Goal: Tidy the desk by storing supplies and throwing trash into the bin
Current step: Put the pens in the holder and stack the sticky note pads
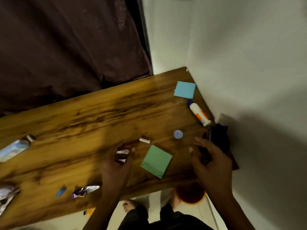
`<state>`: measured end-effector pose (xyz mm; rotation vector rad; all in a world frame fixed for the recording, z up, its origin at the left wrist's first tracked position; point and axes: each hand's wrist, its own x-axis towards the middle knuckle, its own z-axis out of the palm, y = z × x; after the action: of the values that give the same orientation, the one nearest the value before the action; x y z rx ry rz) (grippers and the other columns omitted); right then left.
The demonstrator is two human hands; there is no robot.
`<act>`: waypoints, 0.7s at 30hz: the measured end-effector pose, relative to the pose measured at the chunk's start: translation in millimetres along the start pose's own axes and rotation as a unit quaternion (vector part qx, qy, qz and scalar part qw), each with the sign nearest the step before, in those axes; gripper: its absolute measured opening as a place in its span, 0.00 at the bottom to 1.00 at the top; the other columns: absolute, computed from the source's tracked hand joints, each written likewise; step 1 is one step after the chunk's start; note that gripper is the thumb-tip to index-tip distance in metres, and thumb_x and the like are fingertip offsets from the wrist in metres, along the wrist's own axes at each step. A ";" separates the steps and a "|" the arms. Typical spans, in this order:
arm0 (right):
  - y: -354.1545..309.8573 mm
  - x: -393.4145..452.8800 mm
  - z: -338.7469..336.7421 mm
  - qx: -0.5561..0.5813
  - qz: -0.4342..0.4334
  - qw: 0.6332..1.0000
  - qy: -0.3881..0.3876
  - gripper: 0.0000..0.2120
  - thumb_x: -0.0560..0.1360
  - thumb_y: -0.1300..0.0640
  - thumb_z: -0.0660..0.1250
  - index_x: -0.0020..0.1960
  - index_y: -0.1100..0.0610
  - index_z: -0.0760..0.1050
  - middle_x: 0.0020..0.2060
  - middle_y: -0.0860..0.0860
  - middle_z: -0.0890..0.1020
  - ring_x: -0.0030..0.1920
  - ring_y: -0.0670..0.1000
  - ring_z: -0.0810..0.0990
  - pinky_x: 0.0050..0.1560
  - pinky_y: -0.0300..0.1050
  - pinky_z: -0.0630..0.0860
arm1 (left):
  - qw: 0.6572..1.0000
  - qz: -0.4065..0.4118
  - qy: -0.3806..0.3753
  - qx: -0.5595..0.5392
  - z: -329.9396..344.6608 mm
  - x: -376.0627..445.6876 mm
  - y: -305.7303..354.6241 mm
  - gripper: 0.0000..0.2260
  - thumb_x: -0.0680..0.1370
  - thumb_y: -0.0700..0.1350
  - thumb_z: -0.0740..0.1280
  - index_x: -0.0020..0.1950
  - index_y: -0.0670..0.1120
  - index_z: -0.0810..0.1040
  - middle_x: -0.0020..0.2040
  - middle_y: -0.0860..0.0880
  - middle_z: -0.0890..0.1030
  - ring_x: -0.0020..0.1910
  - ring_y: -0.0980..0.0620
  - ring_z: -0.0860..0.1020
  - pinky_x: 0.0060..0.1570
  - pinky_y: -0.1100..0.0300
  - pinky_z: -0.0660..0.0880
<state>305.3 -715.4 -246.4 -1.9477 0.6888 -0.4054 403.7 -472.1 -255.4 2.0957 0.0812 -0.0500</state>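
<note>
- Risk, dropped trash: the left hand (116, 163) curls around a small silvery wrapper (122, 155) just above the desk (83, 120). The grip looks loose, so the wrapper may slip out on the way to the bin.
- Risk, missed bin: the orange bin (191, 194) stands on the floor below the near desk edge, mostly hidden under the right hand (212, 165). A release made too early would put the wrapper on the floor.
- Risk, mixed sorting: supplies and trash lie interleaved. A green sticky-note pad (156, 161) sits between the two hands, and a sweeping grab could carry it off with the trash.
- Right hand state: the fingers are half curled around something dark, near a dark organiser (219, 136) at the right desk edge. Motion blur prevents telling what it grips.
- Wrapper appearance: crumpled, reflective foil with dark print, small enough to fit inside the curled fingers.
- Other trash: a purple-and-silver wrapper (85, 190) and a blue scrap (61, 190) lie near the front edge. More foil wrappers (6, 195) lie at the left edge.
- Supplies on the desk: a blue sticky-note pad (185, 89) and a glue bottle (199, 113) by the wall, a small round blue item (178, 134), and a white eraser-like piece (144, 140).
</note>
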 end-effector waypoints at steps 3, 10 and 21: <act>-17.1 -1.2 27.2 -0.019 -0.043 0.998 -0.046 0.15 0.75 0.53 0.74 0.61 0.48 0.80 0.46 0.43 0.84 0.37 0.45 0.81 0.38 0.42 0.80 | 0.997 -0.018 0.072 -0.030 -38.7 -4.6 -11.1 0.11 0.77 0.44 0.74 0.58 0.56 0.81 0.46 0.57 0.86 0.40 0.58 0.86 0.37 0.63 0.81; -62.4 -10.2 95.2 -0.097 -0.135 0.972 -0.168 0.17 0.75 0.50 0.74 0.63 0.45 0.79 0.52 0.37 0.82 0.43 0.35 0.78 0.41 0.24 0.70 | 0.980 -0.058 0.159 -0.105 -95.9 -25.4 -32.6 0.14 0.80 0.42 0.70 0.65 0.52 0.79 0.50 0.49 0.85 0.39 0.46 0.87 0.36 0.47 0.84; -133.1 -78.0 218.1 -0.100 -0.241 0.919 -0.295 0.16 0.75 0.50 0.74 0.62 0.49 0.79 0.51 0.41 0.84 0.44 0.37 0.80 0.45 0.29 0.75 | 0.938 -0.138 0.278 -0.155 -198.7 -61.4 -99.3 0.12 0.82 0.45 0.68 0.65 0.50 0.79 0.57 0.60 0.83 0.50 0.49 0.86 0.43 0.53 0.83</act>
<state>403.0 -467.7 -225.8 -2.2735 -0.1550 -0.0200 335.1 -252.8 -237.0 1.7129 0.6819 0.3681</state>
